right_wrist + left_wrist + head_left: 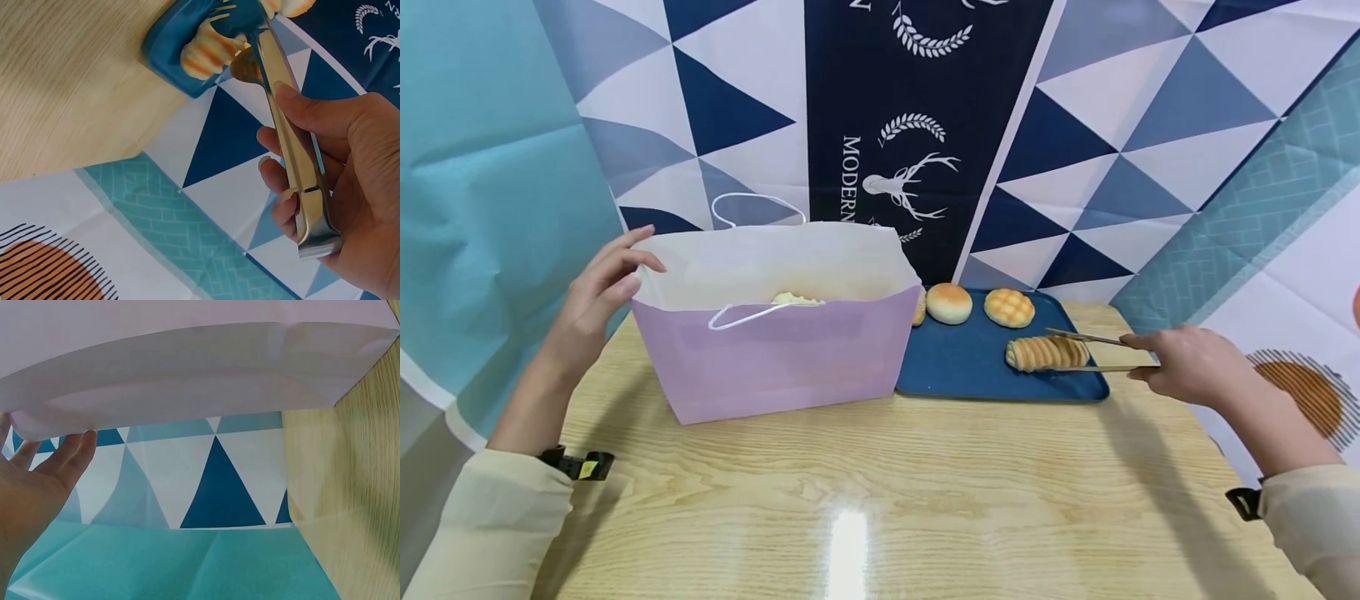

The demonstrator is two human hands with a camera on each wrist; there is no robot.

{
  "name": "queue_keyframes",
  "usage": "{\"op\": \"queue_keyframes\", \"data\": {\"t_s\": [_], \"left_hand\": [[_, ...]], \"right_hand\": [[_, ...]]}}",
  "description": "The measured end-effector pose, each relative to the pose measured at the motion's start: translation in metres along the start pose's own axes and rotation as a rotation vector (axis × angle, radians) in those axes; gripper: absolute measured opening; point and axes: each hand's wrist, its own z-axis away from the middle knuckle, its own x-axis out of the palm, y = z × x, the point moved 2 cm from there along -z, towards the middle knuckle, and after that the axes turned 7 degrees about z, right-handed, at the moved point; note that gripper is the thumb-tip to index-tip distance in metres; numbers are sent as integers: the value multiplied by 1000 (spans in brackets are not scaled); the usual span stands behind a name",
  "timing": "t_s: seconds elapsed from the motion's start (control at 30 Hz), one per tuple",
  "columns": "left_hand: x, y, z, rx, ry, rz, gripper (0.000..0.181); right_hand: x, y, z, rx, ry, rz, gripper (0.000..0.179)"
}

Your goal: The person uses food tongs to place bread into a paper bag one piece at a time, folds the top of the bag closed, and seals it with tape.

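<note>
My left hand [597, 292] is at the upper left edge of a lilac paper bag [782, 358], holding its rim with fingertips and thumb. The bag stands upright with its white inside showing, and a pale piece of food [796, 298] peeks over the front rim. In my right hand [1195, 362] is a pair of gold metal tongs [289, 147], gripped along the arms. The tongs' two arms lie on either side of a ridged spiral bread roll [1047, 353] at the right of the blue tray [958, 367].
Farther back on the tray are a round bun [949, 303] and a crosshatched bun [1009, 308]. Another bun [919, 308] is partly hidden behind the bag. The wooden table [880, 475] meets a patterned cloth backdrop [1075, 150] behind.
</note>
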Motion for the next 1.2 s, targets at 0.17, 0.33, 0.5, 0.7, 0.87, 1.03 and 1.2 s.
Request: {"op": "queue_keyframes", "data": {"t_s": [0.17, 0.33, 0.5, 0.7, 0.87, 1.03, 1.2], "left_hand": [[0, 0, 0, -7, 0, -5, 33], [0, 0, 1, -8, 2, -9, 33], [0, -1, 0, -13, 3, -13, 32], [0, -1, -1, -9, 4, -14, 33], [-1, 0, -2, 4, 2, -13, 32], [-2, 1, -2, 13, 5, -21, 33], [-1, 0, -2, 21, -3, -23, 31]], "right_hand": [[2, -1, -6, -16, 13, 13, 50], [3, -4, -10, -25, 28, 29, 48], [4, -6, -9, -31, 37, 26, 46], [6, -9, -8, -44, 68, 38, 44], [6, -9, -7, -49, 90, 56, 45], [6, -9, -6, -49, 100, 56, 44], [5, -9, -5, -48, 114, 53, 42]]}}
